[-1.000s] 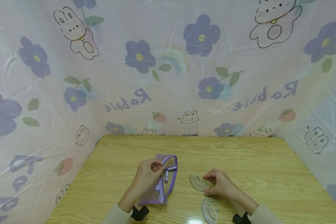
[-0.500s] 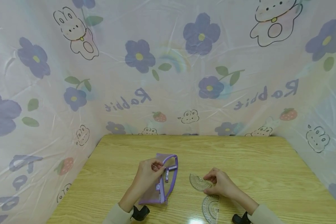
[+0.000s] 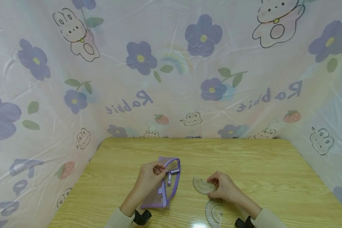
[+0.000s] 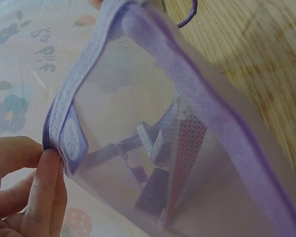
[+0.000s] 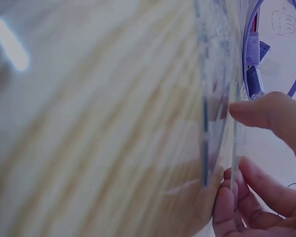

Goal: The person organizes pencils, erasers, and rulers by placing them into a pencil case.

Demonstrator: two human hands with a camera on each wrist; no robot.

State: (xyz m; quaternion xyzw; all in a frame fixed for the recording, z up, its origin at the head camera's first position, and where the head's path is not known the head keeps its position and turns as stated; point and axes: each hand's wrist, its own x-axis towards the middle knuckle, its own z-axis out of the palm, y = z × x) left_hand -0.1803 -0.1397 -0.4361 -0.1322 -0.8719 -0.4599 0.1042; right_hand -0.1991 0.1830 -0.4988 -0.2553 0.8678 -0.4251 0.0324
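Note:
My left hand (image 3: 148,177) pinches the zip edge of a purple mesh pencil case (image 3: 152,198) between thumb and fingers. Its mouth gapes toward the right. Two small purple-and-white blocks, one of them the upright block (image 3: 169,179), show inside it. Through the mesh, the left wrist view shows a dark block (image 4: 153,191) and a red, narrow thing (image 4: 188,150). My right hand (image 3: 225,189) holds a clear half-round protractor (image 3: 200,186) by its straight edge, thumb and fingers along that side. A second clear protractor (image 3: 212,211) lies just below, nearer me.
Everything rests on a wood-grain table (image 3: 245,158). A pale curtain (image 3: 171,95) printed with flowers and rabbits encloses its back and sides. A zip pull (image 3: 168,206) hangs at the case's near corner. Black wrist mounts (image 3: 142,218) sit by both sleeves.

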